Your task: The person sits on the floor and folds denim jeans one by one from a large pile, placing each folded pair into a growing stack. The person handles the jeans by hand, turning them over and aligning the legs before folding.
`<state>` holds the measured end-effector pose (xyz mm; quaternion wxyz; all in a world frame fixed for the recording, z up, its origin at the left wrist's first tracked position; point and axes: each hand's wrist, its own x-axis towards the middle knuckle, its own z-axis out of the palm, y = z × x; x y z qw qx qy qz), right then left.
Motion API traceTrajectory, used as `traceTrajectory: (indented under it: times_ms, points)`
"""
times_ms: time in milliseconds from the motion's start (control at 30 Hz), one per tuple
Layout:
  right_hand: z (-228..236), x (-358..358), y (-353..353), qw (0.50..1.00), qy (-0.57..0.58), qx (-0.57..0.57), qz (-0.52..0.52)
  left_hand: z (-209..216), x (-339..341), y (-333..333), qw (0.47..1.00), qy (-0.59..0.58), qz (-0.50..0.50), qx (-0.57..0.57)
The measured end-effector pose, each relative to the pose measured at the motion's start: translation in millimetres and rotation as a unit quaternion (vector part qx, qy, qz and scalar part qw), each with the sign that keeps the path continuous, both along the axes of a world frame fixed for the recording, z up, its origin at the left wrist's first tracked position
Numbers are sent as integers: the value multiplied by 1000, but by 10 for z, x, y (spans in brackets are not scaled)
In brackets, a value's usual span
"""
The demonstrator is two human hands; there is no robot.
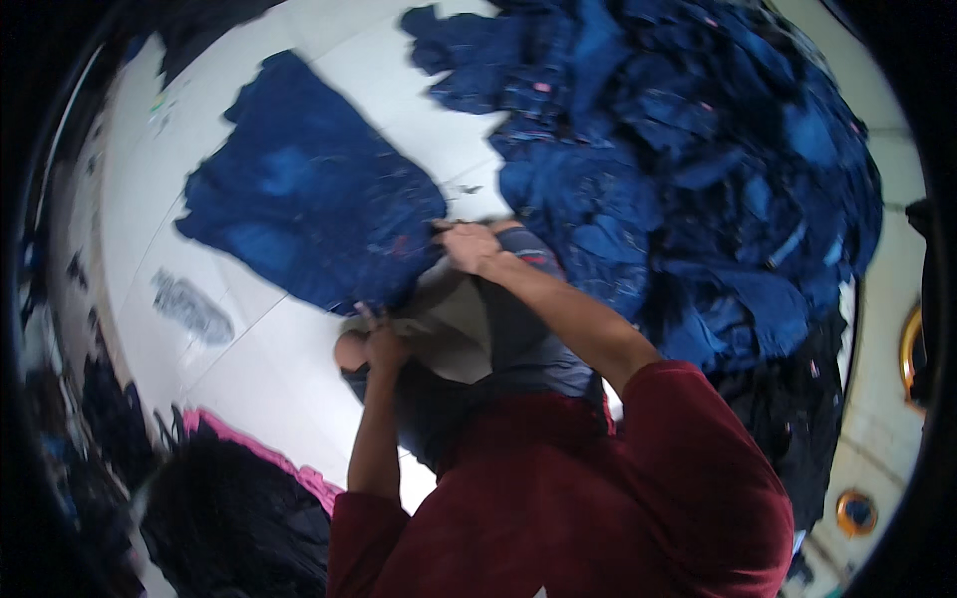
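Observation:
A dark blue denim garment [299, 189] lies spread on the pale floor in front of me, its near edge close to my knees. My right hand [469, 246] is closed on the right corner of that edge. At the left corner, my left hand [387, 344] grips the same edge, with a finger or two pointing up onto the denim. The edge runs between both hands. Below it a beige piece of cloth [449, 334] lies over my lap; I cannot tell whether it belongs to the garment.
A large heap of dark blue denim garments [688, 159] fills the right side, with black clothes [788, 429] below it. At lower left are a black bundle [234, 513] and a pink strip of cloth [264, 453]. A grey flat piece [192, 309] lies on the floor [249, 349].

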<state>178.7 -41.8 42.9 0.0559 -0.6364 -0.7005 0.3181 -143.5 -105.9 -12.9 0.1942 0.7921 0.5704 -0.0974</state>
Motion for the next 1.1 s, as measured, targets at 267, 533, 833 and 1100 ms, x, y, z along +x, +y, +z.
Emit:
traceTrajectory:
  times_ms: [267, 533, 833, 1100]
  points:
    - [17, 1291, -1585, 749, -177, 283, -572, 798, 258, -361, 976, -162, 75, 126]
    - [-670, 1520, -2899, 192, 367, -98, -905, 1315, 324, -936, 963, -231, 104, 94]
    - [-1073, 1934, -3105, 332, 356, -68, -871, 1586, 450, -1072, 932, -339, 37, 122]
    - [618, 1776, -2438, 431, 426, 90, -791, 1843, 1495, -935, 882, -464, -74, 6]
